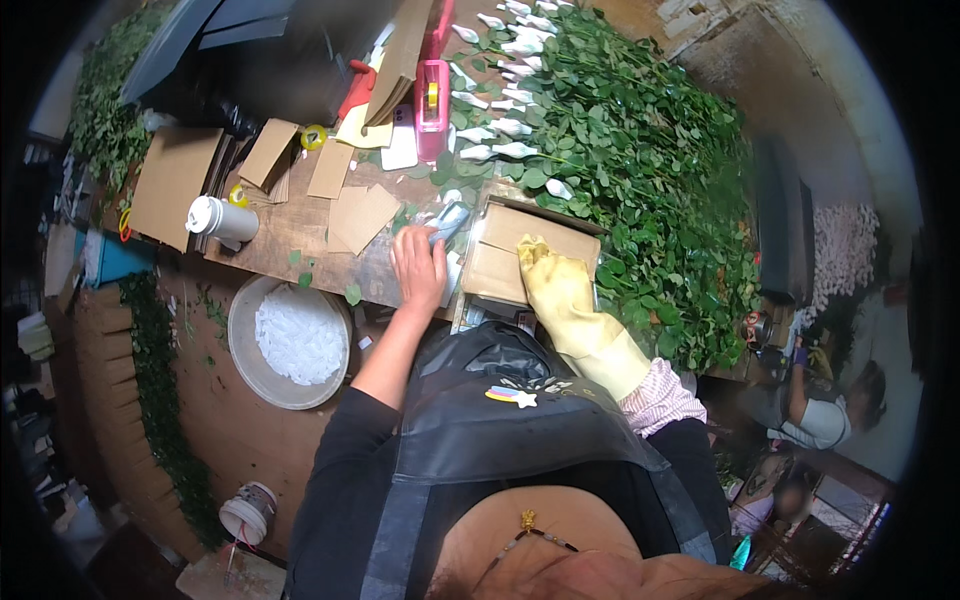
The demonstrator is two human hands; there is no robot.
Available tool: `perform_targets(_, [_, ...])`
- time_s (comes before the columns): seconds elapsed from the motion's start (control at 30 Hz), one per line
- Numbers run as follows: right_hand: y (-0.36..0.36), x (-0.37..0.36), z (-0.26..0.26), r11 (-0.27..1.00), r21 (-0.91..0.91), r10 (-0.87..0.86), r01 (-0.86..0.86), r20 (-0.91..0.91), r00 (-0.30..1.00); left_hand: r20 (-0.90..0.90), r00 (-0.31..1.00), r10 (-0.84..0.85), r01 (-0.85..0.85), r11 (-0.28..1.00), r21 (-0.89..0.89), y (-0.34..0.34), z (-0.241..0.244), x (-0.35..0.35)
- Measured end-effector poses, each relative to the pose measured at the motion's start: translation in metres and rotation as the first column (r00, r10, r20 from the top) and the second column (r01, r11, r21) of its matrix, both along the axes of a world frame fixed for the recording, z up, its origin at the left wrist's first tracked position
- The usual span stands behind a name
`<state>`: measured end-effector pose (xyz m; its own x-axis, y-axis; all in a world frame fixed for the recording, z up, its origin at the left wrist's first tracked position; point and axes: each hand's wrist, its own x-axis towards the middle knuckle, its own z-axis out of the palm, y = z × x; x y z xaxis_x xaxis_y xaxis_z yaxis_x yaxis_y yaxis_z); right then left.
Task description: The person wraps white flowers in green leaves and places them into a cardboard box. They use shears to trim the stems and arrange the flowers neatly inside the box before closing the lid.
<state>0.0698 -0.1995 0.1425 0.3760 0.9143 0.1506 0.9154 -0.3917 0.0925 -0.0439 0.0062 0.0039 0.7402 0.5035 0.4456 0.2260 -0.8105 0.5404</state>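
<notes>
Bare, my left hand (pixel 417 264) lies at the front part of the wooden table (pixel 285 247), its fingers against a light blue-grey tool (pixel 450 221), perhaps a stapler; whether it grips the tool is unclear. A yellow rubber glove covers my right hand (pixel 547 274), whose curled fingers rest on a brown cardboard piece (pixel 499 259) in front of me. Whether they pinch its edge cannot be made out. Beyond and to the right lie many leafy green stems (pixel 637 150), with white-sleeved flower heads (pixel 517 124) pointing left.
Left on the table are cardboard sheets (pixel 176 180), a white lidded bottle (pixel 225 219) and tape rolls (pixel 313 136). A pink tape dispenser (pixel 432 112) and a white phone (pixel 400 141) lie further back. A bucket of white pieces (pixel 289 337) stands below. Other people (pixel 821 420) are at far right.
</notes>
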Motion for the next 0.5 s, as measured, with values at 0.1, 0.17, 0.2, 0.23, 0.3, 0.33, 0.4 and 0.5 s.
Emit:
perform_targets(0.1, [-0.001, -0.003, 0.000, 0.997, -0.079, 0.020, -0.018, 0.031, 0.999, -0.337, 0.941, 0.014, 0.009, 0.998, 0.068, 0.022, -0.017, 0.002])
perform_targets(0.17, [-0.005, 0.001, -0.014, 0.997, -0.074, 0.024, -0.020, 0.047, 0.999, -0.593, 0.795, -0.127, 0.114, 0.992, -0.059, 0.036, -0.011, 0.011])
perform_targets(0.2, [-0.003, 0.002, -0.016, 0.998, -0.068, 0.014, -0.011, 0.034, 0.999, -0.648, 0.746, -0.153, 0.168, 0.985, -0.040, 0.047, -0.009, 0.018])
perform_targets(0.23, [-0.001, 0.002, -0.017, 0.998, -0.062, 0.003, -0.002, 0.020, 1.000, -0.698, 0.697, -0.165, 0.131, 0.986, -0.102, 0.049, -0.006, 0.020])
perform_targets(0.3, [0.003, 0.002, -0.015, 0.998, -0.059, -0.023, 0.023, -0.001, 1.000, -0.782, 0.589, -0.204, 0.048, 0.975, -0.218, 0.052, 0.006, 0.027])
perform_targets(0.33, [0.006, 0.001, -0.013, 0.997, -0.063, -0.039, 0.038, -0.009, 0.999, -0.783, 0.567, -0.257, -0.094, 0.924, -0.371, 0.057, 0.000, 0.032])
perform_targets(0.4, [0.004, 0.001, -0.011, 0.993, -0.086, -0.083, 0.079, -0.038, 0.996, -0.562, 0.676, -0.477, -0.148, 0.659, -0.737, 0.062, 0.019, 0.024])
perform_targets(0.5, [0.004, 0.002, -0.013, 0.989, -0.107, -0.112, 0.105, -0.065, 0.992, -0.312, 0.788, -0.531, -0.038, 0.464, -0.885, 0.051, 0.039, 0.006])
